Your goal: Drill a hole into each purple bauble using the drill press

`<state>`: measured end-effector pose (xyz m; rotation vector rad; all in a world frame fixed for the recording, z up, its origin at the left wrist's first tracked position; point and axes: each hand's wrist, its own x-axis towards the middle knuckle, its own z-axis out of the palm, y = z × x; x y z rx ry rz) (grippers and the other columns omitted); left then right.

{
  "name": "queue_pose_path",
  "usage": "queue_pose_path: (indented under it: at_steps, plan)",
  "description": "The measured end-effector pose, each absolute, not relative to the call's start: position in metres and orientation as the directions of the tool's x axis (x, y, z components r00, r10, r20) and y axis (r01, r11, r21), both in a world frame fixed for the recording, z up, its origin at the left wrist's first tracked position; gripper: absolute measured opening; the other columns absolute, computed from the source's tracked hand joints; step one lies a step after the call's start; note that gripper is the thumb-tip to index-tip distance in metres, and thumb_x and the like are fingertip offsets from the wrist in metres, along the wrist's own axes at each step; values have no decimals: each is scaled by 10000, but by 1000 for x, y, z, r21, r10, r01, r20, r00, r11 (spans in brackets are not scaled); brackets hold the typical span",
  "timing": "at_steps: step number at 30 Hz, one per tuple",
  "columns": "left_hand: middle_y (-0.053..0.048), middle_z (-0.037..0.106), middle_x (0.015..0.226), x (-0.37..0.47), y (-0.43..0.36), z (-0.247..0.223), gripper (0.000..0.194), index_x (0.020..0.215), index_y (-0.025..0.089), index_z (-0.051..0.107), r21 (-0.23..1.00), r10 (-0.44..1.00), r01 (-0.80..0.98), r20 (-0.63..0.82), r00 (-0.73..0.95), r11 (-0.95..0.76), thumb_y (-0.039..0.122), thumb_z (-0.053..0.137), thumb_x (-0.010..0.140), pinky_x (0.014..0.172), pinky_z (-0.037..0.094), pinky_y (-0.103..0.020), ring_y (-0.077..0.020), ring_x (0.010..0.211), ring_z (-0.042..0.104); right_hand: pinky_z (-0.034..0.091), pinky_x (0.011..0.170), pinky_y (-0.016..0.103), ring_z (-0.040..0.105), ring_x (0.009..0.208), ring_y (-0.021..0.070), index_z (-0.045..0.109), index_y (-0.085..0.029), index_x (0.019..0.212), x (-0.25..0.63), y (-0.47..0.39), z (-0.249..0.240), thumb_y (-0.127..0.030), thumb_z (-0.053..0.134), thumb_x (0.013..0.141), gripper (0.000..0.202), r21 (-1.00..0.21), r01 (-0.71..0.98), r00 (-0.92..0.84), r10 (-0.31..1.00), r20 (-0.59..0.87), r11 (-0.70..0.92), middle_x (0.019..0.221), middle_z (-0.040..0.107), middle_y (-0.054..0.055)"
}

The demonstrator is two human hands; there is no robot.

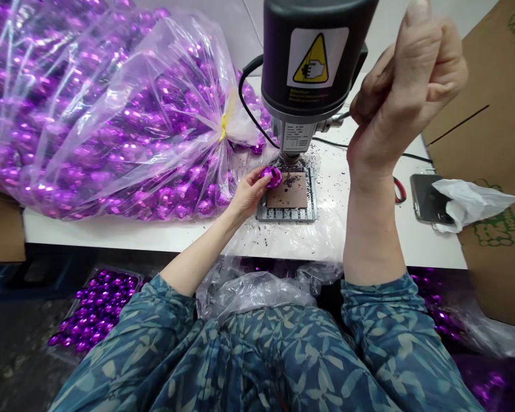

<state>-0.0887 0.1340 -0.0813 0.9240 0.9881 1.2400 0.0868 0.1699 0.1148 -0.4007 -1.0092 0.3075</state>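
My left hand (252, 191) pinches a purple mirrored, faceted ball (273, 177) between thumb and fingers. It keeps the ball at the left edge of a brown square board (298, 194) on the slotted metal base (286, 215) of a small bench drill press (313, 63). Dark shavings are scattered over the board, and a dark hole shows in it. To the right of the black drill head, my right hand (412, 80) is raised and closed round the press lever (342, 117); the fingers hide most of that lever. The ball sits just below and left of the chuck (290, 159).
A big clear bag (124, 120) of purple balls, tied with yellow, fills the left of the white table (111, 233). At right lie a phone (429, 197), a crumpled tissue (472, 200) and a cardboard box (493, 171). A tray of purple balls (96, 309) stands below left.
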Motion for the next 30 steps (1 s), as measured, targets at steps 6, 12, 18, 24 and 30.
queue_pose_path:
  at_steps: [6, 12, 18, 24, 30]
  plan:
    - [-83, 836, 1280, -82, 150, -95, 464, 1237, 231, 698, 964, 999, -263, -47, 17, 50, 433, 921, 884, 1208, 569, -452, -236, 1276, 778, 137, 401, 302, 154, 365, 53, 189, -286, 676, 88, 177, 124, -433, 448, 1064, 489, -552, -89, 518, 512, 685, 829, 458, 164, -99]
    - [-100, 846, 1246, -76, 149, -98, 575, 1208, 225, 659, 968, 998, -249, 30, 58, -14, 454, 993, 801, 1184, 579, -466, -266, 1263, 792, 126, 369, 288, 187, 349, 30, 318, -255, 633, 89, 184, 122, -764, 648, 640, 607, -447, -142, 515, 451, 729, 883, 465, 180, -108]
    - [-118, 810, 1322, -71, 142, -92, 522, 1236, 231, 639, 986, 993, -163, 44, 111, -26, 364, 964, 849, 1214, 556, -483, -277, 1321, 756, 91, 386, 271, 149, 369, 14, 384, -235, 680, 88, 192, 117, -745, 691, 701, 596, -389, -120, 530, 390, 753, 913, 469, 200, -119]
    - [-109, 782, 1294, -66, 141, -97, 578, 1223, 238, 656, 991, 982, -84, 112, 153, -100, 382, 1004, 785, 1210, 547, -488, -291, 1282, 751, 115, 426, 245, 198, 376, 13, 335, -231, 735, 88, 183, 121, -301, 365, 1109, 381, -577, -137, 533, 551, 643, 805, 464, 211, -109]
    - [-140, 708, 1497, -63, 128, -95, 636, 1385, 244, 668, 962, 956, 119, 222, 193, -247, 359, 946, 825, 1309, 461, -508, -337, 1440, 662, 101, 411, 263, 172, 364, 22, 299, -253, 743, 88, 184, 123, -197, 324, 1107, 368, -594, -104, 543, 547, 638, 797, 454, 194, -123]
